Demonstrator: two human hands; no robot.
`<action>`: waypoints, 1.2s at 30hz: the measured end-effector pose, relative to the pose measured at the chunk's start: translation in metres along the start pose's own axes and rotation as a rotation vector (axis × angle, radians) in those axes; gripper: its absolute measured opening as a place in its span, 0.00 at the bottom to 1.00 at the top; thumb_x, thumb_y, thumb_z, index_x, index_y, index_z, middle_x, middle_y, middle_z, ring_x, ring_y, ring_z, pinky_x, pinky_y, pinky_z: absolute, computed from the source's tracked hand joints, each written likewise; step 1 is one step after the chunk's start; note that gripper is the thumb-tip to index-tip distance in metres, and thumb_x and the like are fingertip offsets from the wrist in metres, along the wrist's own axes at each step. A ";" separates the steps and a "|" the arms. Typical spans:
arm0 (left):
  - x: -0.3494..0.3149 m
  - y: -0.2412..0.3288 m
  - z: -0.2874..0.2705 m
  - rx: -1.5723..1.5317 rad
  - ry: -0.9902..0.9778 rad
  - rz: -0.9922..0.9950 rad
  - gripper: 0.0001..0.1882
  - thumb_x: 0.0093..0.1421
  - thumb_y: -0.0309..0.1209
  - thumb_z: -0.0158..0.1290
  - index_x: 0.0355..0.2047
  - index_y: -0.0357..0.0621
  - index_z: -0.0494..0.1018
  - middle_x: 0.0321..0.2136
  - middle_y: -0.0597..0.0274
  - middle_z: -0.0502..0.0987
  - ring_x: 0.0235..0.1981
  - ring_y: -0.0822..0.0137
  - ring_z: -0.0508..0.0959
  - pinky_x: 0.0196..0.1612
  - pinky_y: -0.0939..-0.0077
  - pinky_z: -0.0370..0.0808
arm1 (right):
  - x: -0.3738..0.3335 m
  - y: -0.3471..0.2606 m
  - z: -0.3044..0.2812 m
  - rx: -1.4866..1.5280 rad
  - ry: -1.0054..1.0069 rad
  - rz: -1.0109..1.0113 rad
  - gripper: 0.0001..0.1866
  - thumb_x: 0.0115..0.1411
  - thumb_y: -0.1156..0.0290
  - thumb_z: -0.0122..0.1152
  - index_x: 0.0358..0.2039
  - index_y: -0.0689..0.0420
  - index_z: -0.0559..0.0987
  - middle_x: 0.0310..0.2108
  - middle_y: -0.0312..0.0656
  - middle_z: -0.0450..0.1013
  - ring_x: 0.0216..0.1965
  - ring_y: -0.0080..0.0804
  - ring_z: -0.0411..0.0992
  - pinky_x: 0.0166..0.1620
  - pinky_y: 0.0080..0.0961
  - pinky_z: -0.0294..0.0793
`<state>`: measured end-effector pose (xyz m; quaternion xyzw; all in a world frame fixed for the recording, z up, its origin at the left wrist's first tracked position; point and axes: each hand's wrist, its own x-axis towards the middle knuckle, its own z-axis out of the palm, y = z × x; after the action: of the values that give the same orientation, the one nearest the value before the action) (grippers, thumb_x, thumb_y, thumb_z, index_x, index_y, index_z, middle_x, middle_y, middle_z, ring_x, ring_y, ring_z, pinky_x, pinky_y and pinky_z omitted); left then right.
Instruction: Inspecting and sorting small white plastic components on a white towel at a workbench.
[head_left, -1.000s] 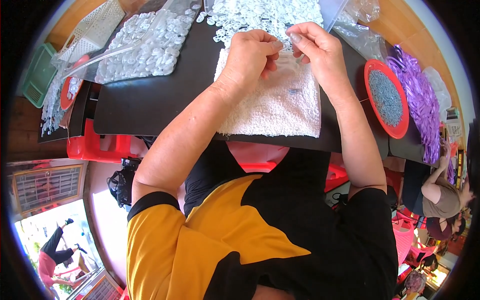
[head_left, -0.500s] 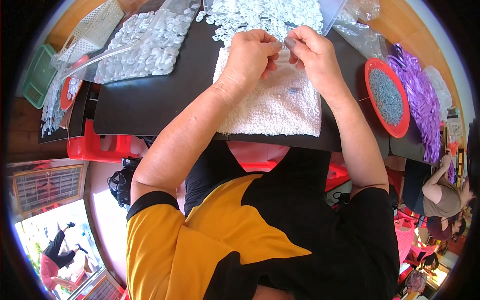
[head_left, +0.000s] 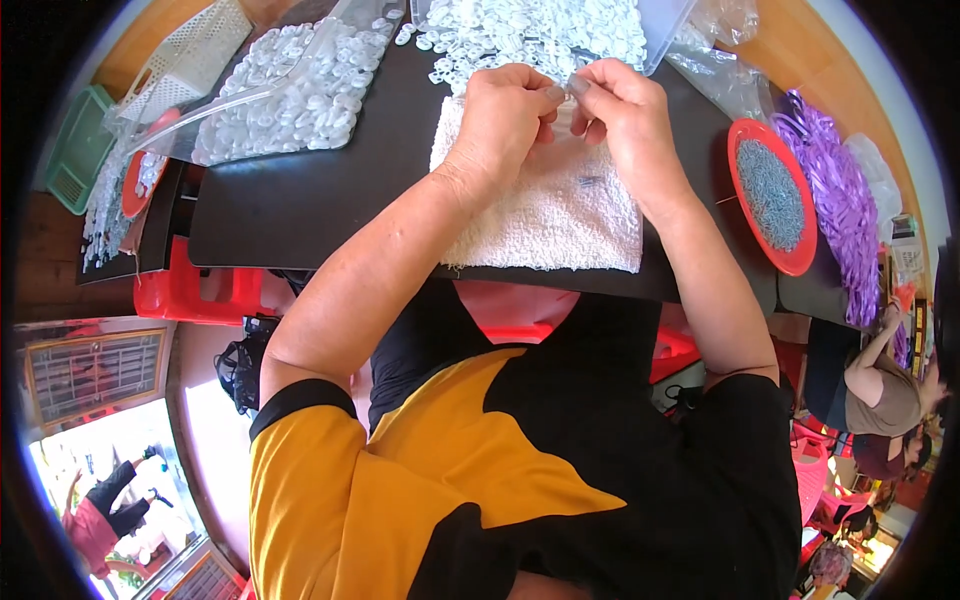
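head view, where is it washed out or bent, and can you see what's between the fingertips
Head view: the doorway at lower left is blown out; head view: the person at far right looks tipped sideways near the curved rim; head view: anything between the fingertips of the left hand and right hand is too small to tell.

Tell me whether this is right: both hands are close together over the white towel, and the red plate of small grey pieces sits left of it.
Wrong side: the head view shows the red plate of small grey pieces right of the white towel. The rest stands: the left hand and right hand are close together over the towel.
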<state>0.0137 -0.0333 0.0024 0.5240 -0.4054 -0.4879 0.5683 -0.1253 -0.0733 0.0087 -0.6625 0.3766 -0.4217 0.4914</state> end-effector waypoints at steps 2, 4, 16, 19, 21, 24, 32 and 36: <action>0.000 0.001 -0.001 -0.025 -0.010 -0.028 0.07 0.57 0.28 0.56 0.28 0.35 0.73 0.18 0.65 0.70 0.16 0.74 0.68 0.17 0.79 0.63 | 0.003 -0.002 -0.005 -0.081 0.000 -0.039 0.07 0.61 0.72 0.54 0.33 0.62 0.76 0.20 0.34 0.70 0.20 0.18 0.67 0.23 0.17 0.64; 0.001 0.000 -0.002 -0.044 -0.032 -0.048 0.07 0.57 0.28 0.57 0.28 0.35 0.73 0.19 0.64 0.70 0.16 0.73 0.68 0.17 0.79 0.63 | 0.005 -0.004 -0.008 -0.162 0.015 -0.106 0.07 0.61 0.73 0.54 0.34 0.62 0.77 0.20 0.34 0.70 0.21 0.18 0.67 0.24 0.18 0.65; 0.003 0.001 -0.003 -0.054 -0.058 -0.039 0.08 0.57 0.29 0.57 0.30 0.35 0.74 0.19 0.63 0.72 0.17 0.73 0.70 0.17 0.79 0.63 | 0.012 0.004 -0.023 -0.618 -0.075 -0.559 0.07 0.57 0.77 0.51 0.36 0.57 0.75 0.30 0.49 0.76 0.34 0.49 0.75 0.35 0.38 0.72; 0.001 0.004 -0.002 -0.057 -0.095 -0.027 0.09 0.57 0.30 0.58 0.30 0.36 0.74 0.20 0.63 0.73 0.18 0.73 0.71 0.18 0.80 0.64 | 0.012 0.005 -0.024 -0.644 -0.035 -0.538 0.07 0.56 0.78 0.51 0.36 0.57 0.74 0.30 0.49 0.76 0.34 0.49 0.75 0.36 0.39 0.72; 0.002 0.004 -0.002 -0.061 -0.101 -0.032 0.09 0.57 0.30 0.58 0.30 0.36 0.74 0.21 0.63 0.73 0.18 0.73 0.71 0.18 0.80 0.64 | 0.012 0.005 -0.025 -0.654 -0.016 -0.523 0.07 0.56 0.78 0.51 0.36 0.58 0.75 0.30 0.49 0.76 0.34 0.49 0.75 0.36 0.39 0.72; 0.001 0.004 -0.005 -0.072 -0.094 -0.053 0.09 0.57 0.30 0.58 0.31 0.36 0.74 0.21 0.63 0.74 0.19 0.73 0.71 0.19 0.81 0.65 | 0.009 0.003 -0.021 -0.631 -0.034 -0.528 0.08 0.56 0.77 0.52 0.36 0.58 0.75 0.30 0.49 0.76 0.34 0.49 0.75 0.35 0.40 0.72; 0.003 0.005 -0.003 -0.107 -0.112 -0.047 0.08 0.58 0.30 0.57 0.32 0.36 0.74 0.22 0.63 0.74 0.19 0.74 0.72 0.19 0.82 0.65 | 0.008 0.001 -0.023 -0.623 -0.003 -0.557 0.07 0.56 0.78 0.51 0.36 0.59 0.74 0.28 0.48 0.75 0.33 0.49 0.74 0.34 0.39 0.72; 0.003 0.004 -0.004 -0.124 -0.122 -0.039 0.08 0.59 0.29 0.57 0.32 0.36 0.73 0.22 0.63 0.74 0.19 0.74 0.72 0.19 0.82 0.65 | 0.007 0.001 -0.021 -0.588 -0.001 -0.564 0.07 0.56 0.78 0.51 0.36 0.59 0.74 0.28 0.48 0.75 0.32 0.49 0.74 0.34 0.39 0.72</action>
<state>0.0190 -0.0352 0.0060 0.4648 -0.3980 -0.5543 0.5643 -0.1426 -0.0876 0.0122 -0.8522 0.2846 -0.4139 0.1463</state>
